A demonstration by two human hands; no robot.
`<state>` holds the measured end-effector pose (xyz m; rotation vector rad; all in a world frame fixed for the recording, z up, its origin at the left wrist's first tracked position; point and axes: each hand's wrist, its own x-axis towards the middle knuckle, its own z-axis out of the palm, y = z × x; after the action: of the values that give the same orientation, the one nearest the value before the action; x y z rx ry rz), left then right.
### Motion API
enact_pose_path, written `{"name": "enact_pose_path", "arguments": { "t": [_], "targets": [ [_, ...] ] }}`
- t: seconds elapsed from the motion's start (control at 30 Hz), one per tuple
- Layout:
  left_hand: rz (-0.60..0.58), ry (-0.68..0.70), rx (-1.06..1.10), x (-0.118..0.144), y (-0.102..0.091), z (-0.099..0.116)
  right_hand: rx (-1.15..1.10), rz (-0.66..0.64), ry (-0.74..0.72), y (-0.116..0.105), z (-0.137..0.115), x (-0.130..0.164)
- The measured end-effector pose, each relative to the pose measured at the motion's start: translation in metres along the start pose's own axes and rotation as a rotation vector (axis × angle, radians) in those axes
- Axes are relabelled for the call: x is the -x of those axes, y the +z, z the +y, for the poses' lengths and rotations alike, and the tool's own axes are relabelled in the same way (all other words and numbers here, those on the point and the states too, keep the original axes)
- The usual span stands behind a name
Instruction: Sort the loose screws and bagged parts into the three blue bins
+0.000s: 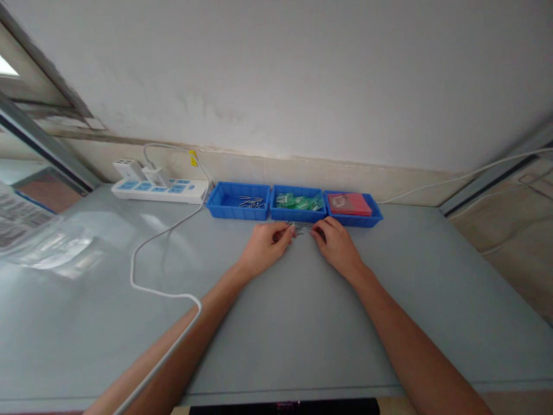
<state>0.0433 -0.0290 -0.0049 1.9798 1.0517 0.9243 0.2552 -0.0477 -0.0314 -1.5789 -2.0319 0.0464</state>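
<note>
Between my two hands, on the grey table just in front of the middle blue bin, lies a small bunch of thin metal pins or screws [303, 226]. My left hand [270, 242] is closed at the bunch's left end, thumb and forefinger pinched together. At the right end my right hand [334, 242] has its fingers curled in a pinch on the bunch. More thin metal pieces [253, 202] lie in the left blue bin [220, 208]. Green plastic packets [299, 202] fill the middle blue bin [298, 217]. Pink-red cards or sheets [356, 203] rest in the right blue bin [375, 218].
A white power strip [173, 193] with plugged-in adapters stands by the wall at left. Its white cable [164, 293] runs forward across the table [294, 328] and over my left forearm. A clear plastic bag [47, 242] lies at far left. Metal frame posts flank the table.
</note>
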Motion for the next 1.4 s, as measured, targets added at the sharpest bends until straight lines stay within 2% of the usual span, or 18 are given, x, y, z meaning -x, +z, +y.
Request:
{"name": "enact_pose_path", "arguments": {
  "t": [0.27, 0.47, 0.67, 0.77, 0.87, 0.97, 1.07, 1.13, 1.23, 1.4],
  "targets": [
    [-0.002, -0.008, -0.030, -0.001, -0.002, 0.000, -0.060, 0.008, 0.004, -0.009, -0.006, -0.001],
    [-0.004, 0.030, -0.070, -0.001, -0.001, -0.002, -0.002, -0.031, 0.009, 0.001, -0.002, 0.000],
    [-0.047, 0.044, -0.089, -0.001, -0.001, 0.001, -0.034, 0.019, 0.018, 0.002, -0.004, 0.000],
    [-0.062, 0.069, -0.099, -0.001, -0.001, 0.000, -0.169, 0.089, 0.002, -0.005, -0.011, -0.002],
    [-0.048, 0.113, -0.117, -0.001, 0.000, -0.002, -0.412, 0.145, 0.037, -0.010, -0.017, -0.004],
    [0.047, 0.116, -0.087, -0.001, 0.000, -0.001, -0.686, 0.172, 0.169, -0.008, -0.022, -0.006],
    [0.120, 0.057, 0.019, -0.001, -0.001, 0.003, -0.859, 0.199, 0.259, -0.005, -0.025, -0.007],
    [0.081, 0.056, 0.073, 0.000, -0.001, 0.006, -0.918, 0.204, 0.261, -0.004, -0.028, -0.007],
    [0.002, 0.128, 0.051, 0.001, -0.001, 0.007, -0.954, 0.186, 0.241, -0.005, -0.031, -0.007],
    [-0.028, 0.194, -0.021, 0.002, 0.001, 0.001, -0.934, 0.136, 0.213, -0.005, -0.033, -0.005]
  ]
}}
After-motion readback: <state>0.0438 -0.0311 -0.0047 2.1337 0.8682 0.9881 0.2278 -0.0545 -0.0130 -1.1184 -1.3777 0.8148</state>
